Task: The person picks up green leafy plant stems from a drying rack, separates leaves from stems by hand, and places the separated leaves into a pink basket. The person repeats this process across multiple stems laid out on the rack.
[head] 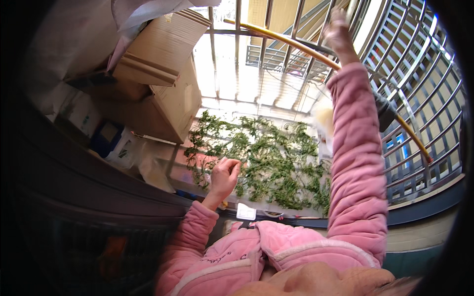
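Observation:
My left hand [224,177] is loosely curled above the lower left part of a spread of green leafy plant matter [274,159]; I cannot tell whether anything small is between its fingers. My right hand [337,32] is raised at the upper right, blurred, beside the metal window bars and a long yellow-brown pole [292,42]. The pole passes behind my right forearm; whether that hand touches it or holds anything is unclear. A dark object [385,111] hangs by the pole, partly hidden by my pink sleeve.
An opened cardboard box [177,100] stands left of the greens. Nearby are a blue and white container [107,138] and a crumpled plastic bag [152,166]. Metal bars [414,81] enclose the far and right sides. A dark ledge [426,203] runs along the near edge.

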`<state>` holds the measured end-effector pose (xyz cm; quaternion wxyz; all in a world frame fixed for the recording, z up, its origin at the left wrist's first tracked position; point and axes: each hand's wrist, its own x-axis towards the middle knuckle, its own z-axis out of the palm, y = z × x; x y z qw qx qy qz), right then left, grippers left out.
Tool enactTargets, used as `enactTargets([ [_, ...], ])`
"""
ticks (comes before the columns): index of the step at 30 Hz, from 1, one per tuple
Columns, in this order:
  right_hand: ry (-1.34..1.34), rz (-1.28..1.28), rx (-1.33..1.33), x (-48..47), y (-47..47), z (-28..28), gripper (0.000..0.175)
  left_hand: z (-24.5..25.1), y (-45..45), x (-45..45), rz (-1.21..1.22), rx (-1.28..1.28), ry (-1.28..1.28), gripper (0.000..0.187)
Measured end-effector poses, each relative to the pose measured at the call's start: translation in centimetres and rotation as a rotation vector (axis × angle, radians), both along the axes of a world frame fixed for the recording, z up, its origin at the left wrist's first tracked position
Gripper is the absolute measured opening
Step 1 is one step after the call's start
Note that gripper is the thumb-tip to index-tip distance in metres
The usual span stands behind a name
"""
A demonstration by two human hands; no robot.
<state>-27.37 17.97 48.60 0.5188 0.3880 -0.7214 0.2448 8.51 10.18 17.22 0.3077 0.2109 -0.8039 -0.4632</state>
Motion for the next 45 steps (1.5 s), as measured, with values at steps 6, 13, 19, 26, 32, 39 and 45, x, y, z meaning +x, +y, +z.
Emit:
enactTargets([
  [6,-0.117,0.101,-0.099,-5.1,1.9,-5.9,0.021,-0.2,-0.7,-0.2,0.022,-0.001,0.050,0.006],
  [13,-0.817,0.842,0.072,8.6,3.4,-16.0,0.019,-0.7,-1.4,-0.8,0.052,0.032,0.063,0.014],
  [19,-1.387,1.031,0.625,21.0,3.4,-30.0,0.052,-1.8,-0.8,-0.7,-0.055,0.221,0.090,0.011],
  [26,-1.794,1.073,0.409,21.0,1.5,-33.7,0.020,-2.4,-0.9,-0.2,-0.057,0.258,0.108,0.013],
  [32,-1.796,1.115,0.358,20.9,0.0,-34.3,0.014,-1.7,-1.1,0.5,-0.052,0.104,0.114,0.034],
  [39,-1.778,1.163,0.350,19.8,-3.0,-31.2,0.011,-2.1,0.2,3.2,0.109,-0.281,0.014,0.056],
  [45,-1.744,1.335,0.402,22.8,-8.8,-30.1,0.013,-5.3,2.7,6.9,-0.013,-0.097,-0.163,0.036],
])
